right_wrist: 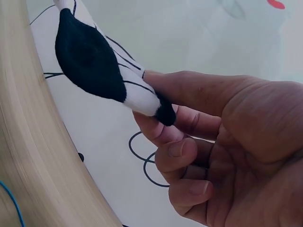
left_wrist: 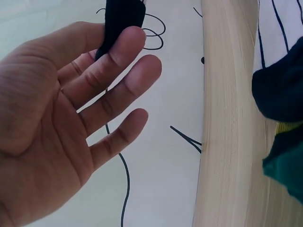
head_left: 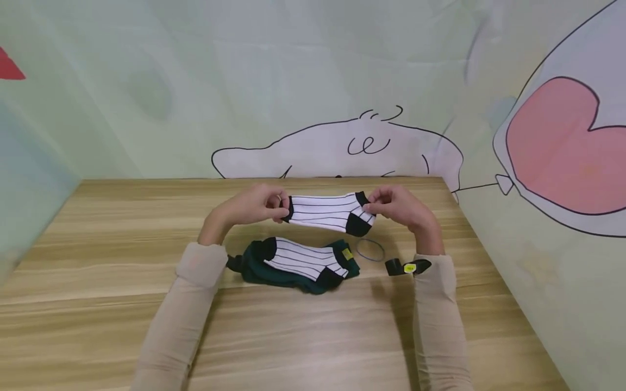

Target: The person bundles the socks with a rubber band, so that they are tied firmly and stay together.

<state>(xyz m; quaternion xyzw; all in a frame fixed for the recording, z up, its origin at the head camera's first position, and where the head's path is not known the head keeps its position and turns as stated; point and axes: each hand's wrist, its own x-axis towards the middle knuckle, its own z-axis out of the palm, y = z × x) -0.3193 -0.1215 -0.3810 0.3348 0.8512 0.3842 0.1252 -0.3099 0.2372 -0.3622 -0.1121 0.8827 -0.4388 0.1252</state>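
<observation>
While the white black-striped sock point(head_left: 320, 212) is suspended above the wooden tabletop point(head_left: 313, 336), stretched between the hands, its retention depends on two fingertip pinches. If the pinch of the left hand point(head_left: 254, 203) slips off the black toe point(head_left: 290, 208), that end would probably swing down beneath the right hand point(head_left: 403, 206); loss of both pinches would likely drop the sock. Uneven tension could skew the soft knit, and a turned wrist could twist the black heel point(head_left: 358, 225) out of plane. Long axis: roughly level, running from the left hand to the right. The toe points to the left hand, the black cuff point(head_left: 362, 199) sits at the right hand, and the heel bulges toward the person, just beside the right hand. The left hand pinches with thumb and forefinger, its other fingers spread and slightly bent; the right hand pinches the cuff end, its other fingers curled inward. Nearer the person than both hands, a second striped sock point(head_left: 300, 258) lies on a dark green fabric bundle point(head_left: 283, 279); a thin blue ring point(head_left: 356, 247) rests to the near side of the right hand.
</observation>
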